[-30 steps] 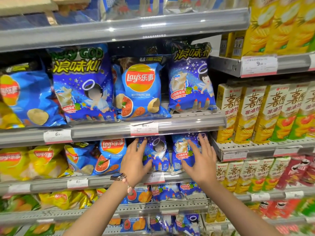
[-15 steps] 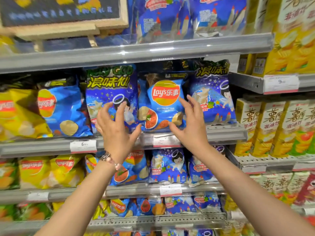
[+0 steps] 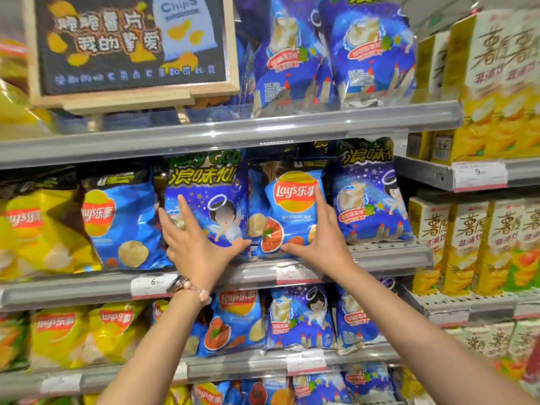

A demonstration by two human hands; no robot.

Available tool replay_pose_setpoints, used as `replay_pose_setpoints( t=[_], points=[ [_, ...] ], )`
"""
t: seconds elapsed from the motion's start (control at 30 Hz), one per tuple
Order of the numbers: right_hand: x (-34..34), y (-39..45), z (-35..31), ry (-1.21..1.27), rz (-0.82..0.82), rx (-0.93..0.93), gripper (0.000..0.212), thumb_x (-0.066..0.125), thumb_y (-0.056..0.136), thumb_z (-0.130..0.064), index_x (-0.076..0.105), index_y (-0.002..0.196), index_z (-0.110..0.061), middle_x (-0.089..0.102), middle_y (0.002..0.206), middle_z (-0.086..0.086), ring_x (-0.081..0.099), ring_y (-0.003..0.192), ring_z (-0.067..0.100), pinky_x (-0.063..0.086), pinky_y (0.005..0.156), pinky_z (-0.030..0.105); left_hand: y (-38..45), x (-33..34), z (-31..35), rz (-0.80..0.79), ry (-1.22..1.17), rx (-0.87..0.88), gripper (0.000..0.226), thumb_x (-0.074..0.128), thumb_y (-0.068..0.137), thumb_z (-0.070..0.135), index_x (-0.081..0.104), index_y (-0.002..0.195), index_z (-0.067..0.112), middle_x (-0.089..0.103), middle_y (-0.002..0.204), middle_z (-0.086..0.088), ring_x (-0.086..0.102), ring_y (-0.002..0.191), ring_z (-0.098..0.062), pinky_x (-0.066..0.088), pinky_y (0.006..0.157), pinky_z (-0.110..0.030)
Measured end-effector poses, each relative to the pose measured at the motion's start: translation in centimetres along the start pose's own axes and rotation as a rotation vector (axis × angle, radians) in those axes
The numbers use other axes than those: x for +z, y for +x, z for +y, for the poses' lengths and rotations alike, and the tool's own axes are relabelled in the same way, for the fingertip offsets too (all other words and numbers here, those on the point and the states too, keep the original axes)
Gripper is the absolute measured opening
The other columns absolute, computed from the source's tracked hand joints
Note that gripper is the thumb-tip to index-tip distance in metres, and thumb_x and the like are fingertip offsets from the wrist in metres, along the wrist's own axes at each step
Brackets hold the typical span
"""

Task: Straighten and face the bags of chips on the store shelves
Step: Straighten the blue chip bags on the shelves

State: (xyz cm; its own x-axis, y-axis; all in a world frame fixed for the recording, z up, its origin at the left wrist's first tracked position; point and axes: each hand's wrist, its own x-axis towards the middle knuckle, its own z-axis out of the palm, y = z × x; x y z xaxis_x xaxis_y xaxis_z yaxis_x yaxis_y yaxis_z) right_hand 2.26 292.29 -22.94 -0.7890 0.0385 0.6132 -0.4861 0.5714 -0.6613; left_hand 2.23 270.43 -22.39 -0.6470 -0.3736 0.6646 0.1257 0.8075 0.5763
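1. Left hand (image 3: 195, 244), centre frame, fingers spread straight against the dark-blue angel bag (image 3: 213, 200) on the middle shelf (image 3: 388, 252).
2. Right hand (image 3: 323, 238), fingers straight and apart, thumb under, pressing the blue Lay's bag (image 3: 287, 209) just right of it.
3. Both bags upright, facing forward, touching side by side.

Blue Lay's bag (image 3: 292, 211) with red-yellow logo beside starry purple-blue bag (image 3: 210, 200)
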Motion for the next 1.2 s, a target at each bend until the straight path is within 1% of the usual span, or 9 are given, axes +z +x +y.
replay_pose_setpoints(
  t=[0.2,0.4,0.6,0.7,0.77,0.83,1.0,1.07,1.2],
  points=[
    [-0.2,0.0,0.4,0.006,-0.031,0.032,0.123,0.086,0.063,-0.030,-0.002,0.149,-0.039,0.031,0.137,-0.001,0.042,0.122,0.014,0.038,0.086,0.022,0.5,0.1,0.7,0.005,-0.040,-0.018,0.143,0.092,0.044,0.047,0.003,0.153,0.023,0.006,0.152,-0.025,0.019,0.136,-0.042,0.028,0.104,-0.058],
    [0.1,-0.2,0.4,0.013,-0.008,0.045,0.116,0.084,0.068,-0.031,0.001,0.149,-0.039,0.034,0.134,0.000,0.045,0.118,0.015,0.039,0.084,0.022,0.8,-0.6,1.5,0.005,-0.046,0.015,0.137,0.091,0.048,0.040,0.003,0.153,0.028,0.004,0.152,-0.024,0.020,0.134,-0.043,0.025,0.106,-0.057],
    [-0.2,-0.1,0.4,0.122,0.039,0.035,0.115,0.086,0.065,-0.030,0.009,0.150,-0.035,0.034,0.140,-0.007,0.032,0.119,-0.002,0.034,0.096,0.020,1.9,-1.6,2.4,-0.012,-0.036,0.028,0.134,0.090,0.049,0.039,0.006,0.153,0.032,0.004,0.153,-0.022,0.015,0.138,-0.041,0.026,0.105,-0.059],
    [-0.1,0.0,0.5,0.156,0.066,0.031,0.112,0.086,0.065,-0.027,0.013,0.149,-0.032,0.031,0.133,-0.017,0.028,0.122,-0.006,0.029,0.101,0.018,2.1,-2.5,2.5,-0.058,-0.047,0.022,0.133,0.089,0.051,0.038,0.003,0.152,0.035,0.000,0.154,-0.020,0.010,0.140,-0.038,0.027,0.105,-0.060],
    [-0.2,0.1,0.6,0.171,0.074,0.030,0.111,0.086,0.065,-0.025,0.015,0.149,-0.031,0.030,0.132,-0.018,0.028,0.123,-0.005,0.029,0.102,0.019,2.2,-3.2,2.6,-0.089,-0.074,0.017,0.132,0.089,0.053,0.036,0.002,0.152,0.037,-0.001,0.155,-0.018,0.009,0.141,-0.037,0.027,0.105,-0.059],
    [-0.3,0.2,0.5,0.179,0.069,0.033,0.110,0.086,0.065,-0.025,0.015,0.149,-0.032,0.033,0.135,-0.013,0.030,0.123,-0.002,0.032,0.102,0.022,2.2,-4.0,2.6,-0.126,-0.107,0.012,0.131,0.089,0.054,0.034,0.001,0.151,0.038,-0.002,0.155,-0.017,0.008,0.141,-0.036,0.025,0.107,-0.056],
    [-0.2,0.5,-0.1,0.133,0.087,0.031,0.108,0.086,0.065,-0.025,0.018,0.148,-0.032,0.036,0.141,-0.003,0.031,0.113,-0.005,0.030,0.093,0.014,1.3,-5.7,2.5,-0.211,-0.185,0.011,0.130,0.090,0.056,0.028,0.002,0.152,0.035,0.000,0.154,-0.015,0.008,0.142,-0.030,0.021,0.112,-0.043],
    [0.1,0.5,-0.4,0.112,0.104,0.026,0.107,0.086,0.065,-0.026,0.019,0.148,-0.033,0.036,0.141,-0.002,0.029,0.111,-0.006,0.029,0.091,0.014,0.6,-6.3,2.1,-0.228,-0.218,0.013,0.135,0.091,0.050,0.036,0.002,0.152,0.036,0.002,0.153,-0.014,0.008,0.143,-0.027,0.019,0.113,-0.040],
    [0.9,0.3,-1.1,0.140,0.175,0.014,0.104,0.086,0.065,-0.029,0.023,0.147,-0.028,0.037,0.134,-0.010,0.031,0.115,-0.006,0.028,0.095,0.013,-1.6,-7.2,1.3,-0.244,-0.270,0.034,0.137,0.075,0.035,0.049,0.004,0.151,0.036,0.005,0.152,-0.013,0.006,0.143,-0.017,0.016,0.110,-0.028]
  ],
)
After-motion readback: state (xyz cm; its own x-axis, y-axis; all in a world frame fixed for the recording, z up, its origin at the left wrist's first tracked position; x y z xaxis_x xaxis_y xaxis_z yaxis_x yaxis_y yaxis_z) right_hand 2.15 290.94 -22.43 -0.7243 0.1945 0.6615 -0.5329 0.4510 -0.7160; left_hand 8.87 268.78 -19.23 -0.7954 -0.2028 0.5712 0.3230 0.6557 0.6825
